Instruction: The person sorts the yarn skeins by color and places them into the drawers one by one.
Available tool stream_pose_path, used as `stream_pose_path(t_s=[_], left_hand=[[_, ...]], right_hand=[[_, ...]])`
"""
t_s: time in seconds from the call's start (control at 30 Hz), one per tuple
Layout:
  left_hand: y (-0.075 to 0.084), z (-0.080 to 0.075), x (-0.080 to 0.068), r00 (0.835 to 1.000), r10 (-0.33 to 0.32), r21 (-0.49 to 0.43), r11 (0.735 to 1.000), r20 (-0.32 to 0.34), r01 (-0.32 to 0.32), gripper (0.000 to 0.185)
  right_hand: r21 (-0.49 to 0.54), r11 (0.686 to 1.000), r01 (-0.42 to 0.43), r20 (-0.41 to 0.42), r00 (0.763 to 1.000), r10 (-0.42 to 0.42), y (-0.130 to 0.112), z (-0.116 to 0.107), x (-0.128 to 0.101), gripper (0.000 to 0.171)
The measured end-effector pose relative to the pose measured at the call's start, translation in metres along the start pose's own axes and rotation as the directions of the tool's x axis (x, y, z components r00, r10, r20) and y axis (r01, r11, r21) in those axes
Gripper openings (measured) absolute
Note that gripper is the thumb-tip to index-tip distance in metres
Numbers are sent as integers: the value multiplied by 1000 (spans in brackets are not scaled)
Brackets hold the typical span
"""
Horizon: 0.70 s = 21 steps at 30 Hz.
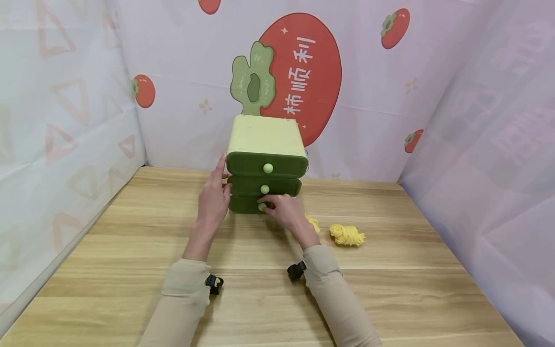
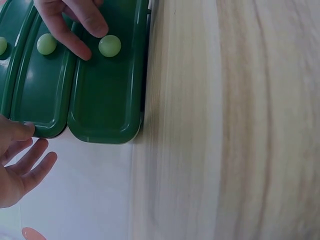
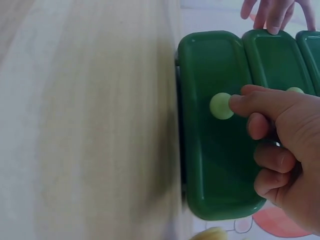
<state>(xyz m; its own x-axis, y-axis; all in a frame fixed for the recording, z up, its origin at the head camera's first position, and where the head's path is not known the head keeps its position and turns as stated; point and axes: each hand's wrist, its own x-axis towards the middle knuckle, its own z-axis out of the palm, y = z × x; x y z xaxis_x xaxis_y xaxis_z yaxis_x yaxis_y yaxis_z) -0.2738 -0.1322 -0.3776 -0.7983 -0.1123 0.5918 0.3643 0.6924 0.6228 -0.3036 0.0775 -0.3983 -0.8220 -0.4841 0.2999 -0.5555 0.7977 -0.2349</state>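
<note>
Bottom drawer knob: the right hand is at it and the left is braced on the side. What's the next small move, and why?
Probably pull the bottom drawer's knob gently straight out. The right hand has its fingertips at the knob, the bottom drawer looks closed, and the left hand rests against the side of the drawer unit, steadying it.

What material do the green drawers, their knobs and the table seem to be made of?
Drawers: probably moulded plastic, glossy, with soft highlights and rounded edges. Knobs: likely plastic too, pale green, smooth round balls. Table: light wood grain with a matt look; whether solid wood or laminate cannot be told. The right hand touches the lowest knob, and the left hand rests on the drawers' side.
</note>
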Motion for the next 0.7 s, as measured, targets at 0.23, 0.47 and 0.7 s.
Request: stream_pose_path(t_s=[0.23, 0.47, 0.7], left_hand=[[-1, 3, 1, 1000, -11, 3, 1000, 0, 11, 82], [-2, 1, 2, 1000, -14, -12, 1000, 20, 15, 82], [0, 1, 1, 999, -19, -11, 1000, 29, 19, 82]], right_hand=[[-38, 999, -15, 17, 1000, 16, 5, 7, 1, 19], [-20, 999, -29, 15, 999, 30, 7, 8, 4, 23], [-13, 1000, 14, 21, 1000, -14, 11, 9, 4, 21]])
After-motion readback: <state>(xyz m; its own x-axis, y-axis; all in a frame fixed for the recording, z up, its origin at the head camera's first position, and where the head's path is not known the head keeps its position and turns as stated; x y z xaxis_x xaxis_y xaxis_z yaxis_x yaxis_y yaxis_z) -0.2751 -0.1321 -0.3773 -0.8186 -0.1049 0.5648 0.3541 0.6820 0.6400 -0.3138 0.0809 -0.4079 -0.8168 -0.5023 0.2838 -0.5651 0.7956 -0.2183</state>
